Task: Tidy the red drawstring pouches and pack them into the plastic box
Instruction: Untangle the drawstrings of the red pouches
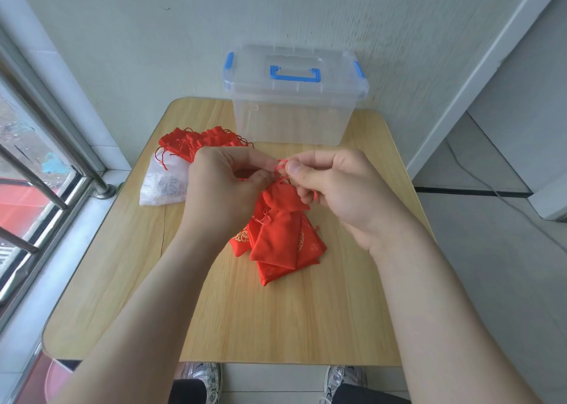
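Left hand (221, 182) and right hand (337, 182) each pinch the drawstring (280, 163) above 1 red pouch (276, 234), whose long axis runs from that grip toward the person, with the plastic box (291, 124) beyond

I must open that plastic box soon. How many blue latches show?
2, both on the plastic box: left-end latch and right-end latch. Any at the back would be hidden.
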The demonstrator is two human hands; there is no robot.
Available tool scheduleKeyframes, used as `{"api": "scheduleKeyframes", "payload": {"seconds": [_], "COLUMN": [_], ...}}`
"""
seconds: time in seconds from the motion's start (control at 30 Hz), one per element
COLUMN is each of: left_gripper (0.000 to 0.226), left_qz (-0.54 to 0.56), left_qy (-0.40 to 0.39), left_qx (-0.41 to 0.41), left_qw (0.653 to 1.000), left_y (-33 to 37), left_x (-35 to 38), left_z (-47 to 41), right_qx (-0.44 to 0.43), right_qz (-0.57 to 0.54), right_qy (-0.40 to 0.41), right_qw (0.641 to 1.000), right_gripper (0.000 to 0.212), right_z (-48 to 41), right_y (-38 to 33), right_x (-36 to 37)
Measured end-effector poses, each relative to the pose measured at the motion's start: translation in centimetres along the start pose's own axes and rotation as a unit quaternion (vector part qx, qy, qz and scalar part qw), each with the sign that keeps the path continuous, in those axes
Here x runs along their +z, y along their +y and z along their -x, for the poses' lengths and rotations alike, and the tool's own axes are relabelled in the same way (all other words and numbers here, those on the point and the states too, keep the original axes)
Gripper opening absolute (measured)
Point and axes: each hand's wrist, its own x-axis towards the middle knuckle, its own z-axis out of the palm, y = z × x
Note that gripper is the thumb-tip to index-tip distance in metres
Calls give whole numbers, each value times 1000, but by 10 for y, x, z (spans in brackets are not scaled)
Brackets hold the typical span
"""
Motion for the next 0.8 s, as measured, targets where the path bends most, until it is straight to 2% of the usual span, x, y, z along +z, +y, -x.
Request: {"api": "scheduleKeyframes", "payload": {"seconds": [0.1,0.2,0.27,0.33,0.37,0.47,0.57,0.7,0.8], "left_gripper": [25,34,25,14,16,32,53,61,58], "left_qz": [13,62,84,94,99,138,142,104,79], "left_qy": [-40,-83,-103,-95,-81,-39,-44,-94,-116], "left_qx": [25,-21,-49,-60,-66,-107,-141,-134,-88], "left_qw": [999,994,990,989,990,984,979,981,986], "left_y": [7,9,11,12,12,11,12,17,14], "left_x": [3,5,5,5,5,4,4,8,11], "left_z": [2,2,1,2,1,-3,-3,-1,0], "right_qx": [26,32,31,34,36,36,31,25,14], "right_qz": [-59,-89,-95,-91,-86,-67,-52,-32,-16], "right_qy": [5,29,51,70,75,77,68,55,49], "right_qw": [998,995,994,993,993,994,996,998,999], "right_gripper": [15,12,11,10,9,11,12,13,10], "right_z": [-3,-5,-6,-6,-6,-6,-6,-6,-5], "right_y": [2,1,2,3,3,5,6,6,7], "right_x": [-1,-1,-3,-4,-4,-5,-5,-6,-7]}}
